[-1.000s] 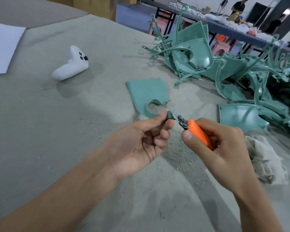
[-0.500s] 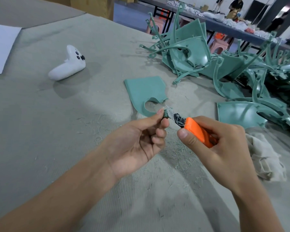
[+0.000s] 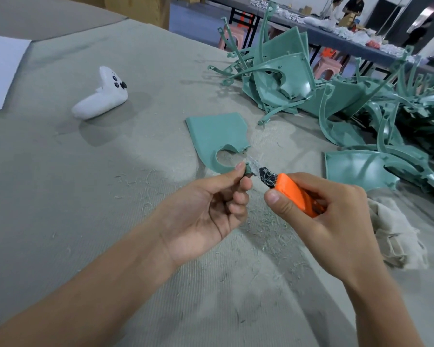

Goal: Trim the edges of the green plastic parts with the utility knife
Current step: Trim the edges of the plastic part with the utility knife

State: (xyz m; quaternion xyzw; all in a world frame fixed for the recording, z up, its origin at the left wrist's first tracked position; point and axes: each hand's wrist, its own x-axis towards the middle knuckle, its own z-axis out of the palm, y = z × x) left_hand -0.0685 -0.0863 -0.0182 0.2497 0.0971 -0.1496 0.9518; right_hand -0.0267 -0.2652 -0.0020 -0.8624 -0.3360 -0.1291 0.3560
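Observation:
My left hand [image 3: 211, 209] pinches a small green plastic scrap [image 3: 248, 169] between thumb and forefinger. My right hand [image 3: 336, 221] grips an orange utility knife [image 3: 293, 194], whose blade tip touches the scrap. Just beyond my hands, a flat green plastic part [image 3: 216, 139] with a round notch lies on the table. A heap of green plastic parts [image 3: 298, 81] covers the far right, and another flat one [image 3: 358, 171] lies right of the knife.
A white game controller [image 3: 102, 98] sits at the left on the grey cloth-covered table [image 3: 60, 184]. White paper [image 3: 0, 68] lies at the far left edge. A crumpled beige rag [image 3: 396, 231] lies beside my right wrist. Shavings litter the cloth. People stand at a distant table.
The knife blade has moved from just apart from the scrap to touching it. Both hands have stayed in roughly the same place.

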